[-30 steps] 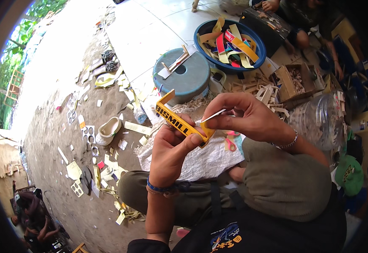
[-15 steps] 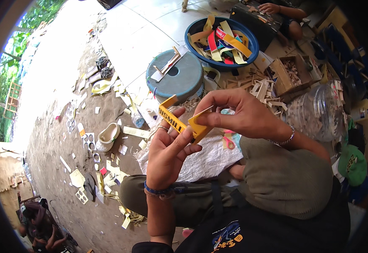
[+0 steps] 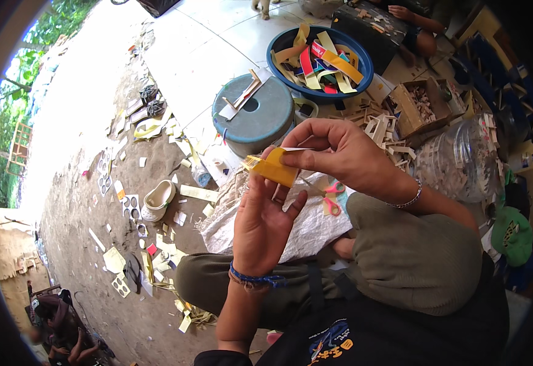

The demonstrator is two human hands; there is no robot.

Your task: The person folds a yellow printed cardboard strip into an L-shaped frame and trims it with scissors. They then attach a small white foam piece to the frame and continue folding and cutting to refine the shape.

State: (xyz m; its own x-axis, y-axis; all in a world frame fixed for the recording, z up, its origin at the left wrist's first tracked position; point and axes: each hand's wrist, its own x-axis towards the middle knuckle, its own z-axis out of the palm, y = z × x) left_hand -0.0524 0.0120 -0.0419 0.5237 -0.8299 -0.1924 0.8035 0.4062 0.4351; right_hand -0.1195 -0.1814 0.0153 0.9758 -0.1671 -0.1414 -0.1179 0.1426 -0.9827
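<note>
A folded yellow card piece (image 3: pixel 275 169) is held up between my hands, above my lap. My left hand (image 3: pixel 261 229) supports it from below and the left, with the thumb against its left end; the fingers behind are partly hidden. My right hand (image 3: pixel 340 149) pinches the right end between thumb and fingertips, where a thin pale edge of card shows. Below the hands, a white woven sack (image 3: pixel 306 235) lies spread at my crossed legs. Pink-handled scissors (image 3: pixel 332 206) rest on it, beside my knee.
A blue-grey round stool (image 3: pixel 242 122) stands ahead, bearing a white card strip and small wooden pieces. Behind it is a blue basin (image 3: pixel 272 67) of coloured strips. Wood pieces surround a cardboard box (image 3: pixel 410 119) at right. A pale clog (image 3: pixel 156 201) lies among paper scraps at left.
The yellow card piece has been turned, so its dark lettering no longer shows. My left hand has shifted right and its palm faces up more. The scissors show more fully.
</note>
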